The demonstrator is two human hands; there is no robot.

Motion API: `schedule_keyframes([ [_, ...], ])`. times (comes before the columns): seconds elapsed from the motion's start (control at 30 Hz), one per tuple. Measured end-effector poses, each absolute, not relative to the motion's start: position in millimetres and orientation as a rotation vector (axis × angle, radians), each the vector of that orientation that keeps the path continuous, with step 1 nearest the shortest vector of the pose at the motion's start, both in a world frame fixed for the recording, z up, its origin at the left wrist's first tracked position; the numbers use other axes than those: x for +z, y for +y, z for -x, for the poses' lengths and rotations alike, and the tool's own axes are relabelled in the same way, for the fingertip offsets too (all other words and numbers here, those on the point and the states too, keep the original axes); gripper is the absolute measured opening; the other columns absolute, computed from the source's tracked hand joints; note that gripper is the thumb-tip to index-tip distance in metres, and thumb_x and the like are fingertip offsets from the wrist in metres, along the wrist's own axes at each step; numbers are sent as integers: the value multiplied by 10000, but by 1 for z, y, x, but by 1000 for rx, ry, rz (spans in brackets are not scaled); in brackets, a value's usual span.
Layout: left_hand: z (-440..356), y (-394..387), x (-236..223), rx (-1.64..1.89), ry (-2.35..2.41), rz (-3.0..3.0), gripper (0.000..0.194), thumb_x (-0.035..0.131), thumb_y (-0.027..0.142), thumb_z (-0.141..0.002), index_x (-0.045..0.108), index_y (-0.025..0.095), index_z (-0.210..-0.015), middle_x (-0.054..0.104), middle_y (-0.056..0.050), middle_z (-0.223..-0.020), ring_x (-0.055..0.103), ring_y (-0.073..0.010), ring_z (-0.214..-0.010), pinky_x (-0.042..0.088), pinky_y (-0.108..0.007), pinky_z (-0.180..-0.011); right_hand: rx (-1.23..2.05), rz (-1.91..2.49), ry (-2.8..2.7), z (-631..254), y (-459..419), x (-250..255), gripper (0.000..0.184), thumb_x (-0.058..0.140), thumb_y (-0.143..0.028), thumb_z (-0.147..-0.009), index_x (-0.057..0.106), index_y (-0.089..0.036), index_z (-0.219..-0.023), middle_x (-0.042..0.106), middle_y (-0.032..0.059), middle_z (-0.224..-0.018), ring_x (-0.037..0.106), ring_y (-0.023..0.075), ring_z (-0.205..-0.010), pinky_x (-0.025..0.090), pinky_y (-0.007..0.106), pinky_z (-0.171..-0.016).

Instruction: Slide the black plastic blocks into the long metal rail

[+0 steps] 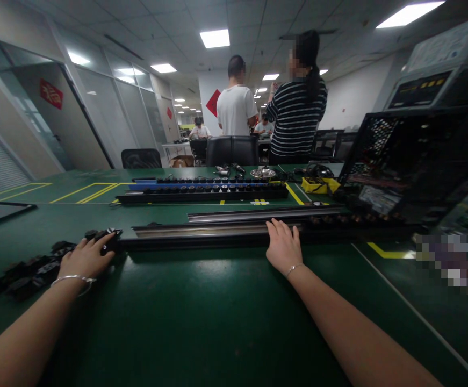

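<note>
My left hand point(84, 259) is at the left end of the work area, its fingers curled over a small black part point(112, 242). The part sits by the rail's left end; its exact kind is hard to make out. A heap of similar black parts point(24, 277) trails off to the left beneath that hand. My right hand point(284, 248) grips a long black rail point(193, 243) near its middle, fingers draped over the top and the thumb hidden. Along the back of this rail runs a shiny metal strip point(201, 230). Several small parts line the rail's right portion.
Behind lie another metal rail point(237, 216), a long black rail point(201, 198) with parts in a row and a blue rail point(143, 184). A yellow tray point(320, 185), a metal dish point(263, 173) and an open computer case point(419, 161) stand farther right. Two people stand beyond the table.
</note>
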State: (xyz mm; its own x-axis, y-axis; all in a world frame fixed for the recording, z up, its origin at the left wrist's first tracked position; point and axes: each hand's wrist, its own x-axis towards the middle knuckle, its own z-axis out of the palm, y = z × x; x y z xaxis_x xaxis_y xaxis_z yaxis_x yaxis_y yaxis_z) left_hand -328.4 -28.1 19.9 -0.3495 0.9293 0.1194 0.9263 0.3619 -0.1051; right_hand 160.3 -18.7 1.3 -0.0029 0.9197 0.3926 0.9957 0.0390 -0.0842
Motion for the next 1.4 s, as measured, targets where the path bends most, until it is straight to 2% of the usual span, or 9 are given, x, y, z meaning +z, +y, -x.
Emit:
schedule_keyframes([
  [0.13,332,-22,21,38,-2512,1695,640,315,486,-835,238,280,-1436,351,-78,-1461,227,-348,-1352,243,-562,-1029,-299,1944,-1982,-160,-19,1,564,349,-102,-784,413,-157,-1342,386,70,-1435,286,221,-1317,109,468,-1092],
  [0.3,335,-15,26,-8,-2540,1720,627,334,493,-826,261,310,-1421,354,-71,-1457,260,-398,-1317,272,-589,-993,-308,1944,-1986,-160,-19,1,565,344,-99,-789,406,-157,-1348,380,71,-1438,285,224,-1317,117,474,-1093],
  [0.5,308,-17,38,-232,-2528,1596,652,369,468,-815,304,201,-1406,325,-202,-1431,210,-488,-1301,280,-610,-966,-297,1952,-1988,-160,-19,2,572,343,-99,-786,398,-154,-1352,383,66,-1437,286,227,-1318,114,474,-1095],
  [0.67,260,-19,48,-466,-2287,1629,586,371,360,-841,325,141,-1382,235,-201,-1479,87,-421,-1367,198,-586,-1049,-296,1945,-1980,-159,-19,1,575,356,-99,-775,407,-148,-1346,384,66,-1436,290,232,-1314,116,480,-1093],
  [0.87,175,-8,48,-608,-1928,1850,513,417,294,-826,435,141,-1316,303,-141,-1474,121,-306,-1395,229,-509,-1090,-317,1947,-1978,-160,-18,0,566,359,-108,-779,413,-152,-1341,389,69,-1432,298,230,-1308,116,478,-1091],
  [1.07,75,-7,28,-531,-1788,2247,507,380,361,-870,426,179,-1340,269,-83,-1500,167,-279,-1389,236,-467,-1104,-316,1940,-1980,-161,-18,-1,576,359,-103,-773,410,-151,-1345,391,68,-1433,298,230,-1308,120,482,-1091],
  [1.17,39,-9,18,-472,-1792,2353,533,366,460,-872,411,240,-1356,284,-50,-1497,172,-314,-1383,224,-515,-1095,-311,1938,-1976,-161,-17,0,571,355,-103,-775,418,-153,-1340,388,64,-1435,299,232,-1309,122,487,-1089],
  [1.27,21,-8,11,-475,-1821,2304,541,350,505,-870,395,288,-1364,335,-44,-1474,221,-329,-1364,196,-574,-1078,-307,1938,-1972,-161,-17,0,562,357,-109,-782,422,-154,-1338,391,64,-1434,300,232,-1308,123,488,-1089],
  [1.4,20,-7,7,-503,-1797,2272,539,316,522,-878,399,298,-1361,381,-45,-1449,283,-312,-1337,207,-565,-1070,-307,1918,-1963,-160,-17,-2,563,363,-103,-774,434,-150,-1330,404,68,-1424,304,236,-1308,120,486,-1088],
])
